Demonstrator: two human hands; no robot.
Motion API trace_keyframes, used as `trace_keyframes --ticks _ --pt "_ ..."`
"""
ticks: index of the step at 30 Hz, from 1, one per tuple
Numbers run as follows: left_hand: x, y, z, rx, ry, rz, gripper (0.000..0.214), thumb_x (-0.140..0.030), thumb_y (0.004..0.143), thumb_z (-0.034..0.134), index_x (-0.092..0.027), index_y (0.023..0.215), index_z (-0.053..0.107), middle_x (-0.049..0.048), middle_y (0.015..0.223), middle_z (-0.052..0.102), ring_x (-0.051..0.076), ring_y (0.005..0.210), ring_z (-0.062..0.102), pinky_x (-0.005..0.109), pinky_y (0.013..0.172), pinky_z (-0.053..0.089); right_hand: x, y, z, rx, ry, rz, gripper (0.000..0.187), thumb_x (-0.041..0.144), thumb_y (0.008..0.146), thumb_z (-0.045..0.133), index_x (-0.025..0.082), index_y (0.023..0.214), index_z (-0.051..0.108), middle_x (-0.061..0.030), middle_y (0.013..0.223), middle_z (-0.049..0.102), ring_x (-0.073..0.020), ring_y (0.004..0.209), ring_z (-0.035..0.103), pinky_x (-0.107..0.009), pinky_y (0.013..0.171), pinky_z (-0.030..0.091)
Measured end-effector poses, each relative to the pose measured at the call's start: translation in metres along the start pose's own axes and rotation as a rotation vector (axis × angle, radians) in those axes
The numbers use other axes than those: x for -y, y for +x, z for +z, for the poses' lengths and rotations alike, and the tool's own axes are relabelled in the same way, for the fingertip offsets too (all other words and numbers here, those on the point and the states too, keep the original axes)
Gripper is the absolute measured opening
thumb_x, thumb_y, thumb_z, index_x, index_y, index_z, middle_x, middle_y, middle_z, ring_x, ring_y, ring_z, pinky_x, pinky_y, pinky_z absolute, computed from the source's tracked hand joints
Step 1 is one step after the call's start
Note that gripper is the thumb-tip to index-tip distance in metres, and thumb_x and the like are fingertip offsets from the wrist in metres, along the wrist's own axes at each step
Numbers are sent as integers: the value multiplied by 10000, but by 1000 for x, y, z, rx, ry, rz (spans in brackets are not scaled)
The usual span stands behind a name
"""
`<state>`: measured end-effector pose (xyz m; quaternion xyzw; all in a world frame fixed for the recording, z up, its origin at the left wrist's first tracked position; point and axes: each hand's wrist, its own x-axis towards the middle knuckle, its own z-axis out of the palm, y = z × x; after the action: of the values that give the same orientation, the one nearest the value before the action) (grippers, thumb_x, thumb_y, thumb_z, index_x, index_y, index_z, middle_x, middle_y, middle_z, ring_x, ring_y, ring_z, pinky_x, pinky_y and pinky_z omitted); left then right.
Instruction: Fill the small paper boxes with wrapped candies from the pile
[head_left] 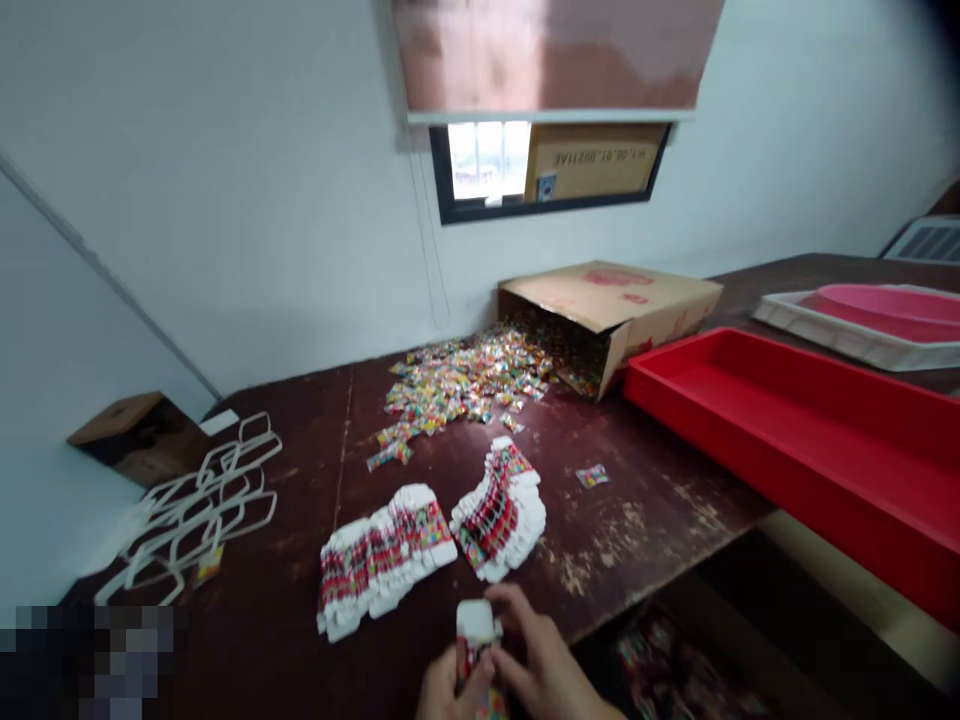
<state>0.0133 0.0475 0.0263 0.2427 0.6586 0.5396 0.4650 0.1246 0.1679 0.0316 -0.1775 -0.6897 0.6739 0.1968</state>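
Note:
A small printed carton (477, 650), red and multicoloured with a white flap raised at its top, is upright at the bottom of the view. My left hand (442, 690) is closed around its lower part. With bent fingers, my right hand (544, 665) grips the carton's right side, one finger near the white flap. Just beyond my hands, two fanned rows of flattened cartons lie on the table: a left row (382, 560) and a right row (501, 510). Whatever is inside the held carton is hidden.
Small shiny wrapped packets (465, 385) spill from a cardboard box (622, 290) on the brown table (300, 560). One packet (592, 476) lies apart. A red tray (795, 430) is at right, a white tray (840, 335) behind it. White loops (217, 515) lie left, near another person's blurred edge.

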Motion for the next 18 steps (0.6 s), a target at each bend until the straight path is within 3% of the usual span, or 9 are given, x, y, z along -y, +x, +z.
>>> trace_keyframes --ticks 1,3,6,10,13,15,18 --pt "3 -2 1 -116 10 61 426 -490 714 710 -209 1007 583 41 876 666 276 957 612 343 855 474 -2 -5 4 -72 57 31 355 359 777 665 246 1086 530 -1 815 659 -165 757 628 -270 725 498" --pt "8 -9 2 -214 46 140 502 -453 763 671 -233 1160 454 21 846 649 228 840 629 326 792 480 -8 -15 8 -134 235 166 296 423 810 627 216 990 515 26 675 606 -121 584 576 -209 549 469" --pt "9 -22 1 -95 193 170 384 -385 800 647 -222 1103 478 1 791 641 179 719 617 279 702 466 -17 -27 3 -22 565 427 295 470 836 588 184 847 515 59 575 506 -59 428 440 -146 394 363" --pt "3 -33 -1 28 331 197 239 -356 826 616 -204 1009 586 15 830 653 169 734 599 271 713 442 -22 -29 -14 206 699 630 329 341 699 758 158 911 584 40 696 558 -31 464 456 -145 444 426" --pt "0 -32 3 -18 249 159 157 -338 846 570 -185 826 597 5 770 608 156 720 563 258 690 420 -17 -23 -17 265 515 593 348 331 641 790 144 893 638 23 723 592 -49 489 477 -174 463 445" --pt "0 -29 7 -52 19 39 152 -293 814 590 -195 928 572 -7 780 603 157 738 568 263 708 427 -9 -18 -13 248 301 462 310 363 678 761 142 877 675 5 736 613 -76 538 506 -199 502 451" --pt "2 -25 9 -12 -348 -175 451 -211 750 599 -208 1184 479 6 877 648 176 816 602 294 777 446 3 -14 -4 216 -24 189 272 388 837 612 141 795 717 -35 791 645 -125 696 571 -243 660 468"
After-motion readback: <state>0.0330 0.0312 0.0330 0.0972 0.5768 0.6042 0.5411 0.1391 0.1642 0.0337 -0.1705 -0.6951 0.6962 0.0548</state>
